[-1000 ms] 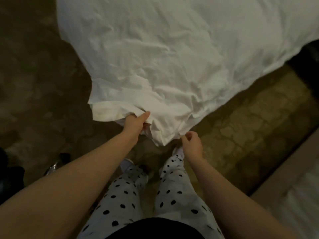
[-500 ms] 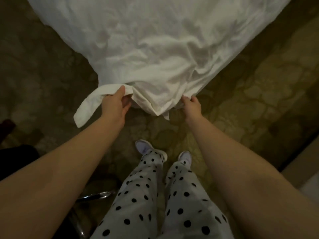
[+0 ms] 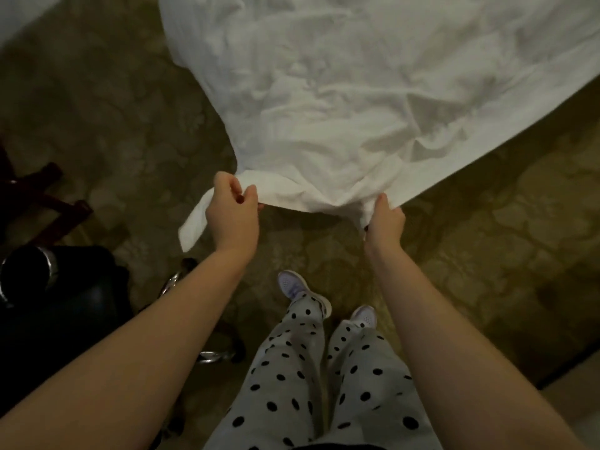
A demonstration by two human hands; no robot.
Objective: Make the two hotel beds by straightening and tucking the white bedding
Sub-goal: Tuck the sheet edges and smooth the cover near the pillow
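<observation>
**One sheet, two hands.** One sheet of white bedding (image 3: 357,92) fills the upper middle and right of the view. It is creased, and its near edge is drawn down towards you. Your left hand (image 3: 232,212) takes the hem in a closed grip, with the thumb and curled fingers pinching the cloth. One loose tail of fabric (image 3: 194,222) hangs out to the left of that hand. Your right hand (image 3: 384,222) holds the same edge further right, also in a closed grip, with the thumb on top and the fingers hidden under the cloth. Between the two hands the hem sags in a shallow curve above the patterned carpet (image 3: 487,238). Whether a mattress lies beneath the sheet cannot be told.

**Surroundings.** Below the hands are two legs in pale dotted trousers (image 3: 292,368) and two light shoes: the left shoe (image 3: 293,285) and the right shoe (image 3: 365,315). Both shoes stand on the carpet, near the hem. One dark seat (image 3: 65,287) with chrome fittings sits close beside your left forearm. Beyond it stand dark reddish wooden bars (image 3: 42,196). One white patch (image 3: 19,11) shows in the top left corner, apart from the sheet, with too little visible to identify it. One pale band (image 3: 578,378) crosses the bottom right corner.
</observation>
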